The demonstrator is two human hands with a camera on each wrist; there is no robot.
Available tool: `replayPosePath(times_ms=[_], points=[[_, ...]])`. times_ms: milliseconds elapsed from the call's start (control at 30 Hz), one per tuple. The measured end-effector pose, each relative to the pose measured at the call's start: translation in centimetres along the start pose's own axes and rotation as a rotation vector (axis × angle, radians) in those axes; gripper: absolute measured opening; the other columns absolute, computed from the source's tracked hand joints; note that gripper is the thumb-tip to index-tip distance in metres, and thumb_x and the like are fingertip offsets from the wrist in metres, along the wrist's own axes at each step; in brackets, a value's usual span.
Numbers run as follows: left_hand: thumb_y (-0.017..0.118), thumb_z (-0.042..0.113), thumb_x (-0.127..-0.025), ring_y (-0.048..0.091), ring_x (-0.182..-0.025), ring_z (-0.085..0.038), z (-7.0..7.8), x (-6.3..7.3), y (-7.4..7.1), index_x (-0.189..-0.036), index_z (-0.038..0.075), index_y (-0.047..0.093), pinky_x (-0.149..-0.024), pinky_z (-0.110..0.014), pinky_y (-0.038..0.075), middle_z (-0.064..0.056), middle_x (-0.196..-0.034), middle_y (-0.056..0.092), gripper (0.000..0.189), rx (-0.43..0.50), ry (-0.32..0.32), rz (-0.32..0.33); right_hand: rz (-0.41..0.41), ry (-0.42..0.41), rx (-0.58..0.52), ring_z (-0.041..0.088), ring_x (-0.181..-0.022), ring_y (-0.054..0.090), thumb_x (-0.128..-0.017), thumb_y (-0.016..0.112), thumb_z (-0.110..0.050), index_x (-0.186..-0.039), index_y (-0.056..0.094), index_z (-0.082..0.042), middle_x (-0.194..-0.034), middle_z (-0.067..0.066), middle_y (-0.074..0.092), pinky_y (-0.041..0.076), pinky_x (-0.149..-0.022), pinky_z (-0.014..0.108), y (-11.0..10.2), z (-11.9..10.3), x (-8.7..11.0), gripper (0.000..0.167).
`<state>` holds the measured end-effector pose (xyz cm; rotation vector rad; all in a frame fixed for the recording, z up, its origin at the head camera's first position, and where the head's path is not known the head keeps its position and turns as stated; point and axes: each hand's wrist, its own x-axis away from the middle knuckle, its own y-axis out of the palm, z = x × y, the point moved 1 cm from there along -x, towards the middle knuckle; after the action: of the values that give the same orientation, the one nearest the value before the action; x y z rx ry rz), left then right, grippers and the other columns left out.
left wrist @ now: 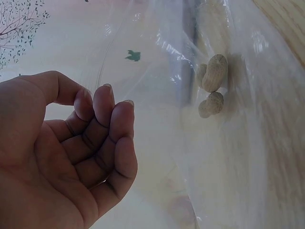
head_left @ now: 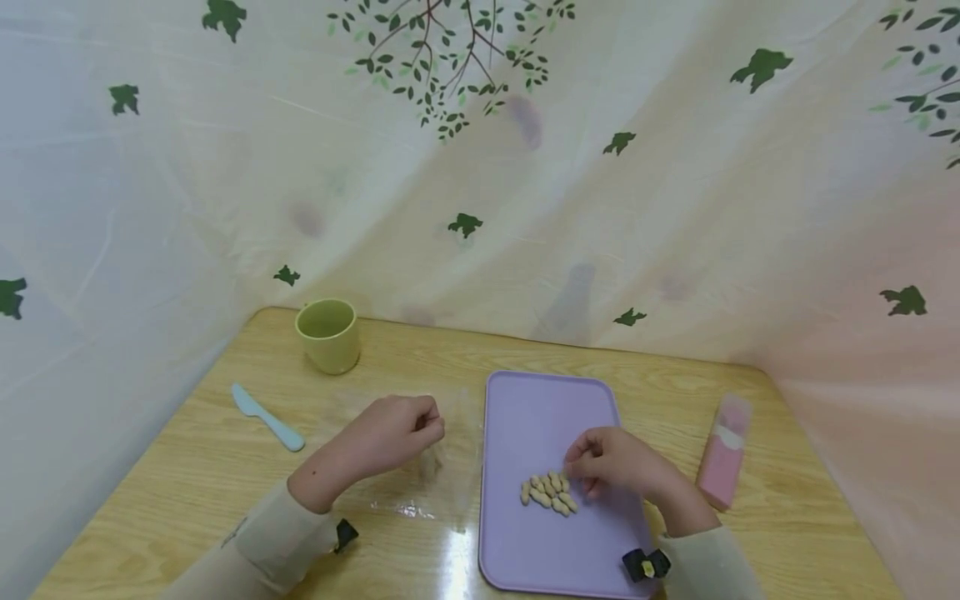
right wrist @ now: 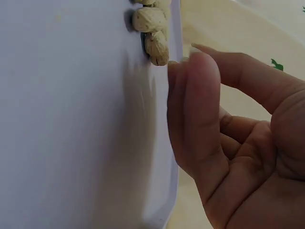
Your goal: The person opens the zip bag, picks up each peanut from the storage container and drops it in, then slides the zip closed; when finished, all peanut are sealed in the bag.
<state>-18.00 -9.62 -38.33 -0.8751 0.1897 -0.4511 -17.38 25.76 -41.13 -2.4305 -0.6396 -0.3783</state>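
My left hand [head_left: 393, 437] pinches the edge of a clear plastic bag [head_left: 416, 496] between curled fingertips. A few peanuts [left wrist: 214, 74] show inside the bag in the left wrist view. To the right, on a lilac tray [head_left: 551, 417], lies a small heap of shelled-looking tan peanuts in their husks [head_left: 555, 496]. My right hand [head_left: 618, 462] hovers at the heap's right side, fingers loosely bent. In the right wrist view its fingertips [right wrist: 202, 71] are close beside the nearest peanut, and nothing shows between thumb and fingers.
A yellow-green cup [head_left: 330, 337] stands at the back left of the wooden table [head_left: 405, 337]. In front of it lies a light blue knife [head_left: 268, 418]. A pink case with a translucent top [head_left: 723, 458] lies right of the tray. Printed cloth hangs behind.
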Motion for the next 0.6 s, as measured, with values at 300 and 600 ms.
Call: replayPosePath(times_ms=[300,600], points=[[0.056,0.019,-0.102,0.045,-0.058,-0.006,0.02,0.04,-0.06,-0.085,0.017,0.065,-0.056,-0.022,0.039,0.007,-0.066,0.052,0.019,-0.005,0.005,0.001,-0.029,0.0,0.045,0.014,-0.066,0.066,-0.093,0.08,-0.019,-0.099,0.071,-0.001,-0.08,0.005,0.07,0.059,-0.061,0.03,0.63,0.62,-0.32,0.021],[0.056,0.019,-0.103,0.047,-0.059,-0.006,0.06,0.27,-0.24,-0.087,0.017,0.066,-0.057,-0.022,0.04,0.007,-0.067,0.053,0.019,0.001,-0.001,-0.004,-0.051,-0.003,0.027,0.013,-0.064,0.066,-0.092,0.08,-0.016,-0.094,0.071,0.0,-0.078,0.004,0.069,0.058,-0.059,0.027,1.02,0.36,-0.36,0.018]])
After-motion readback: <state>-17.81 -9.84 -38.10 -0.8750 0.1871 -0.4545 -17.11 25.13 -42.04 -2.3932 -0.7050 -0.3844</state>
